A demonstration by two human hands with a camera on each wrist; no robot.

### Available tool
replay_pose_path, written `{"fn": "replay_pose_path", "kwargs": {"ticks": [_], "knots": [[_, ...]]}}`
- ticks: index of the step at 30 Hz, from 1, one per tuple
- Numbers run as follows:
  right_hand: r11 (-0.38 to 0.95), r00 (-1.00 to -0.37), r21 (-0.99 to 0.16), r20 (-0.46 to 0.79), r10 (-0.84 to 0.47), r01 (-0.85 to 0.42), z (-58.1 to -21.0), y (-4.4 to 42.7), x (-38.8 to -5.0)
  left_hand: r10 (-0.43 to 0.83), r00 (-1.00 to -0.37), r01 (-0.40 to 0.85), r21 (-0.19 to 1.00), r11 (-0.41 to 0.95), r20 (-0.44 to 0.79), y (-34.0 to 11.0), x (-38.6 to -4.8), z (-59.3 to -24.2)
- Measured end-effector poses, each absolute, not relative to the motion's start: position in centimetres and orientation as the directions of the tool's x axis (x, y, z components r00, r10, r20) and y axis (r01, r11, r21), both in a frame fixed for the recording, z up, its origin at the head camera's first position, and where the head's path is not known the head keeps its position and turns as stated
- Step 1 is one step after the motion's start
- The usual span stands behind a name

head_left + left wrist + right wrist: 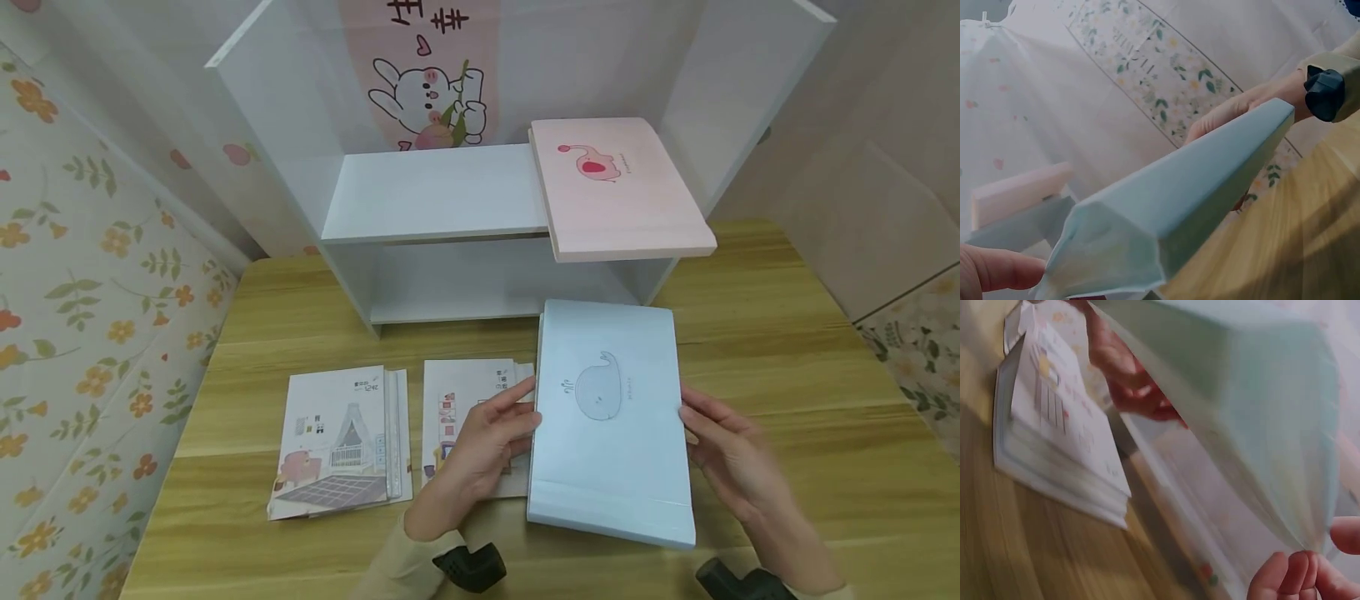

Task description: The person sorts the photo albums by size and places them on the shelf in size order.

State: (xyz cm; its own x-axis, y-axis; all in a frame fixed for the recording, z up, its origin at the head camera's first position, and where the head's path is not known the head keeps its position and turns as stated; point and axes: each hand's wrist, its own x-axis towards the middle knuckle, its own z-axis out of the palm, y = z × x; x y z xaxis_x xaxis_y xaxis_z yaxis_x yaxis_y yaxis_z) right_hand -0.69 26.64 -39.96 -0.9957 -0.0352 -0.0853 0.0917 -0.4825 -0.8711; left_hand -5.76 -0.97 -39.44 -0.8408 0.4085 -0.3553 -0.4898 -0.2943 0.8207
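The glossy pale-blue rectangular slab with an animal drawing [611, 467] sits between 2 hands, long axis toward the white 2-level shelf [435, 196]. Left hand [480, 446] and right hand [738, 458] pinch opposite long edges, neither nearer; fingertips underneath are hidden from above.

Left sleeve [401, 567] cream, plain; right sleeve [1350, 78] matches. Left wrist unit [472, 568] black, chunky, rounded edges; right wrist unit [742, 582] black too.

Hands [997, 272] hold tilted pale blue book [1160, 194]; pink book [1022, 192] at left; wood tabletop [1291, 231] at right
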Motion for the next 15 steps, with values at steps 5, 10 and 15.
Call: {"fn": "replay_pose_path", "kwargs": {"ticks": [5, 10, 15], "knots": [[-0.448, -0.998, -0.892, -0.050, -0.042, 0.063, -39.6, 25.3, -0.8, 0.364, -0.862, -0.467, 0.832, -0.299, -0.353, -2.1, -5.6, -38.8], [-0.404, -0.997, -0.914, -0.004, -0.083, 0.038, -39.7, 24.3, -1.0, 0.338, -0.873, -0.456, 0.834, -0.311, -0.351, -3.3, -5.5, -38.3], [-0.408, -0.977, -0.913, 0.072, -0.200, 0.016, -40.0, 23.9, -1.3, 0.323, -0.885, -0.436, 0.840, -0.323, -0.335, -4.3, -5.4, -38.2]]}}
